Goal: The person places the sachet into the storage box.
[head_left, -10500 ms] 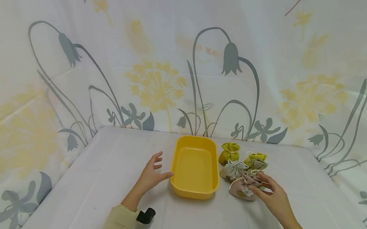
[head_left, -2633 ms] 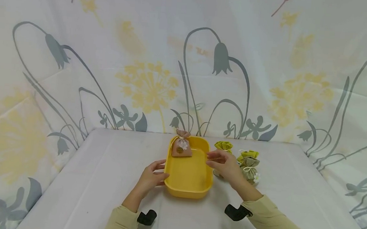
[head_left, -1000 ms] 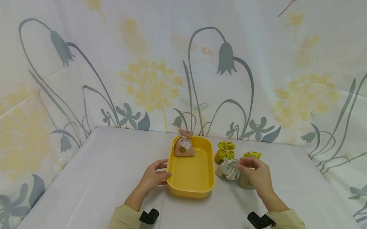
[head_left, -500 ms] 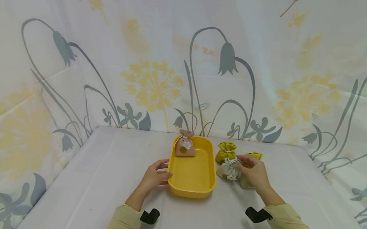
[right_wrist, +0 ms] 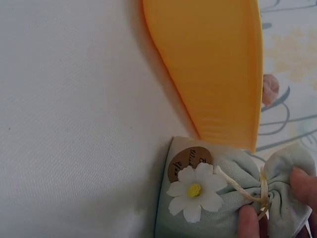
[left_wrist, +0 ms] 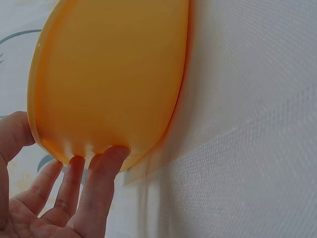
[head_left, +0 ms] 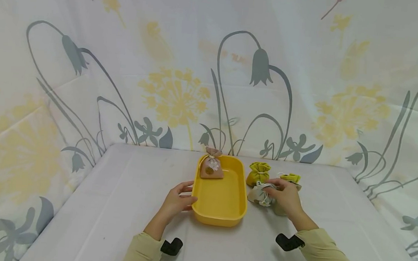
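In the head view, a yellow plastic tray (head_left: 220,201) stands mid-table with a pink drawstring pouch (head_left: 211,172) in its far left corner. My left hand (head_left: 174,201) holds the tray's left side, thumb at the rim and fingertips against the outer wall (left_wrist: 106,99). To the right of the tray, my right hand (head_left: 287,198) pinches the gathered neck of a pale drawstring pouch (head_left: 258,196). The right wrist view shows that pouch's white flower (right_wrist: 194,192) and round brown label, its base close to the tray wall (right_wrist: 213,74).
A yellow-green pouch (head_left: 258,175) sits behind the pale one. Another yellow-green pouch (head_left: 293,178) and a beige pouch (head_left: 280,211) are partly hidden by my right hand. A flower-print cloth (head_left: 182,95) hangs behind the white table (head_left: 146,174).
The pink pouch has gone from the right-hand group into the tray. My right hand has since moved to the pale pouch and now pinches its neck. My left hand has come onto the tray.
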### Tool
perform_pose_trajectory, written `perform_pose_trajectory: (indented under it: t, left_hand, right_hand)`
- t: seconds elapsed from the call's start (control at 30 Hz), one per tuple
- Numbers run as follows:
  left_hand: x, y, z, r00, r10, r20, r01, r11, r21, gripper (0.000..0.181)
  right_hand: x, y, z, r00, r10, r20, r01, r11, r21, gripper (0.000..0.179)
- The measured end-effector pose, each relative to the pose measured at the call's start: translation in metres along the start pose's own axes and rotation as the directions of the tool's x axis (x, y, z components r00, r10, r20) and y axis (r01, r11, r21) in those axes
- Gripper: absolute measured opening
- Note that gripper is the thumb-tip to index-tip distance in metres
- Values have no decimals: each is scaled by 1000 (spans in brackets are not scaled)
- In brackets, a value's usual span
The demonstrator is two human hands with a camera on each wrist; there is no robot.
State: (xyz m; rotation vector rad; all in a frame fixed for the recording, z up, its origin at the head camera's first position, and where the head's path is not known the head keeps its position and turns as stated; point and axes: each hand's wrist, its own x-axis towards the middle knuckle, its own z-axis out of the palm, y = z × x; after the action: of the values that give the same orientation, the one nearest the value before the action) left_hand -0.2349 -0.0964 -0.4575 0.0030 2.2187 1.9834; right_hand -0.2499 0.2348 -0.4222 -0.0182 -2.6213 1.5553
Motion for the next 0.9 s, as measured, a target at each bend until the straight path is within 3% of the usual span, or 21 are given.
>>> perform_pose_trajectory:
  t: [0.43, 0.7, 0.9]
  left_hand:
    - [1, -2, 0, 1000, 4, 0, -4, 1000, 4, 56]
    - [1, -2, 1, 1000, -2, -9, 2, 1000, 13, 55]
    - [1, -2, 1, 1000, 4, -5, -4, 1000, 12, 55]
  right_hand:
    - [-3, -2, 2, 998, 55, -11, -52, 982, 182, 34]
    - [-6, -9, 5, 1000, 21, 6, -22, 978, 207, 35]
    - [-7, -19, 5, 1000, 20, 7, -21, 987, 159, 35]
